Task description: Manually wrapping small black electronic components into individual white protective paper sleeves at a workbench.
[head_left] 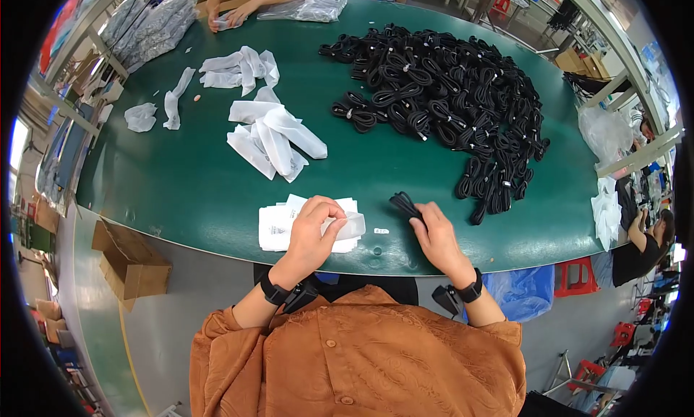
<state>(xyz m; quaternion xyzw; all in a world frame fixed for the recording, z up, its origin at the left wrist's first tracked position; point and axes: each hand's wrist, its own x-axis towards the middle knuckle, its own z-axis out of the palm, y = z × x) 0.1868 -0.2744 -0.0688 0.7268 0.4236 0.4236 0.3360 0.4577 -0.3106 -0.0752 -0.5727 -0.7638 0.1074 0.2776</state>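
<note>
My left hand [314, 232] is closed on the edge of a translucent white plastic bag [353, 227], above a stack of flat white printed bags [275, 226]. Between the thumb and fingers of my right hand [438, 237] is a bundled black cable [404, 202], its looped end pointing up and left. The bag and the cable are apart. A small white label [381, 231] lies on the green table [347, 178] between my hands. Farther off at the right spreads a big heap of bundled black cables [441, 84].
Filled white bags [275, 138] lie in a pile at left centre, with more white bags [242, 68] behind. Across the table a co-worker's hands [235, 15] handle a clear bag. An open cardboard box [130, 261] stands on the floor at left; a red stool [576, 276] is at right.
</note>
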